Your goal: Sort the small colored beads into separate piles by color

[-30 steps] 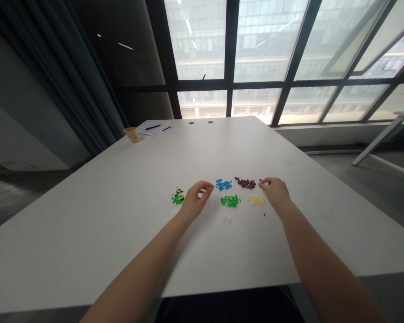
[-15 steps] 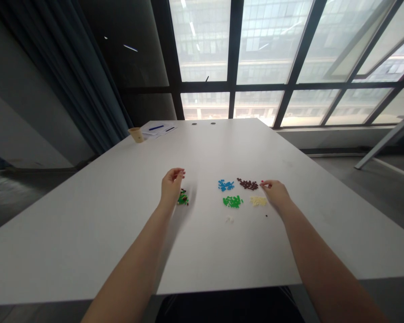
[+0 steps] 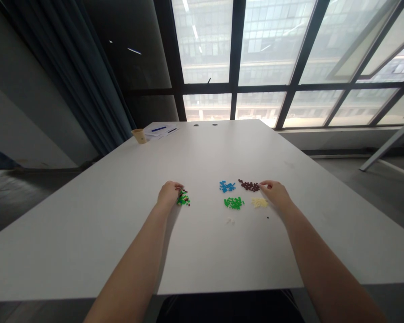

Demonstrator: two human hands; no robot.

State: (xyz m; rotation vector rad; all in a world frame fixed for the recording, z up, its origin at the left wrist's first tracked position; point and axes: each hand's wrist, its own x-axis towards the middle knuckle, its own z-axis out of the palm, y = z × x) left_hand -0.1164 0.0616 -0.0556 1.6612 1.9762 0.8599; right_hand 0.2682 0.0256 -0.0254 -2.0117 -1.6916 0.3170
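Left hand is curling its fingers together against a mixed bead pile; right hand is resting, fingers apart, beside brown beads. Open table is lying behind the fingers.

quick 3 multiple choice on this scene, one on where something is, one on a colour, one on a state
1. Where is the left hand?
A. by the papers
B. at the mixed pile
C. at the blue pile

2. What colour is the pile nearest the fingertips of the right hand?
A. dark brown
B. green
C. white

3. How does the paper cup stand?
A. on its side
B. upside down
C. upright, wide end up

Answers:
1. B, the fingers reach the edge of that multicoloured heap.
2. A, the dark bits lie right by the fingertips.
3. C, it sits on its base at the table's far end.
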